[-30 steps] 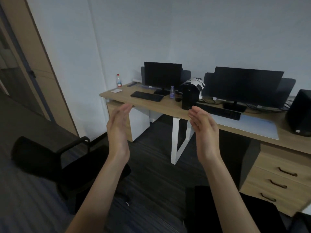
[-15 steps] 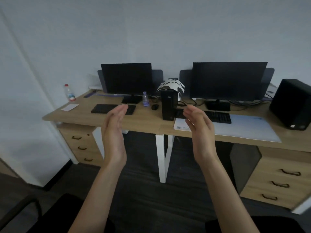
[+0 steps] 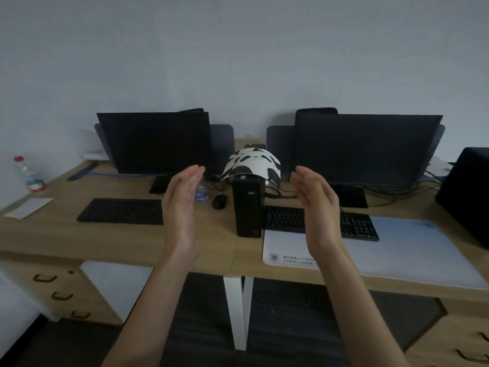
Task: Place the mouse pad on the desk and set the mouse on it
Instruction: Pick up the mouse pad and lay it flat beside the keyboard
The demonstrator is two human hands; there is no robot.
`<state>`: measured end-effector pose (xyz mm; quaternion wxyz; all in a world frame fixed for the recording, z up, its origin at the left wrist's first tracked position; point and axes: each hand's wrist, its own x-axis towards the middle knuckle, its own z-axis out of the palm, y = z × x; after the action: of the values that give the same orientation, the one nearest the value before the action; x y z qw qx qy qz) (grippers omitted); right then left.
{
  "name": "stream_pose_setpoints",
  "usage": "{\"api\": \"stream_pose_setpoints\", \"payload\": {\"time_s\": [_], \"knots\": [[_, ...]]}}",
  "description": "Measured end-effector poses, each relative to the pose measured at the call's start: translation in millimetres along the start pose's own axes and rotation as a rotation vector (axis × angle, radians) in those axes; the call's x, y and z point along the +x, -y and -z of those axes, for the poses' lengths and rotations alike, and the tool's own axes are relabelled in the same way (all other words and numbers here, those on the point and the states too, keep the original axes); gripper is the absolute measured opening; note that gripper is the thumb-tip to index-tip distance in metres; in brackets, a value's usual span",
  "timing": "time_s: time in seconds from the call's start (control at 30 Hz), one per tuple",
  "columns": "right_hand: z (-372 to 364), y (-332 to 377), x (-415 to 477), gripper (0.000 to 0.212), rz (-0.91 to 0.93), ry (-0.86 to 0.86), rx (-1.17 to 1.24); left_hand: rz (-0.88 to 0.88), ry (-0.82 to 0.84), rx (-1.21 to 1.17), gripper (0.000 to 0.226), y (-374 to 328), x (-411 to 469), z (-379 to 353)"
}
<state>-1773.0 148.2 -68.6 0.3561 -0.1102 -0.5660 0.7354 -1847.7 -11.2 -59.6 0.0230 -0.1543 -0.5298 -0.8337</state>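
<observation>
A black-and-white patterned mouse pad lies draped over the top of a slim black computer tower at the middle of the wooden desk. A small black mouse sits on the desk just left of the tower. My left hand and my right hand are raised in front of me, palms facing each other, fingers straight and empty. They hover on either side of the tower, short of it.
Two dark monitors, two black keyboards, a large white desk mat, a small bottle, another bottle at far left, a black box at right. Drawer units stand under both ends.
The view has swung from the room's left side to face the desk and come closer. Both hands stay raised and empty, now framing the tower.
</observation>
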Motion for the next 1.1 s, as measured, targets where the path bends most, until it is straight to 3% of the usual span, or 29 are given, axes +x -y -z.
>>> {"api": "stream_pose_setpoints", "payload": {"time_s": [0.27,0.63,1.0,1.1], "knots": [[-16.5,-59.7,128.3,0.022,-0.069,-0.078,-0.070,0.066,-0.018,0.058,0.024,68.4,132.9,-18.3],[-22.5,-155.2,266.7,0.024,-0.203,-0.301,-0.149,0.296,-0.001,0.200,0.016,186.3,298.8,-22.0],[-17.9,-222.1,337.4,0.014,-0.485,-0.333,-0.257,0.581,-0.097,0.396,0.016,271.7,369.5,-11.2],[-12.6,-236.3,343.0,0.014,-0.549,-0.274,-0.261,0.694,-0.044,0.373,0.018,279.9,372.9,-14.1]]}}
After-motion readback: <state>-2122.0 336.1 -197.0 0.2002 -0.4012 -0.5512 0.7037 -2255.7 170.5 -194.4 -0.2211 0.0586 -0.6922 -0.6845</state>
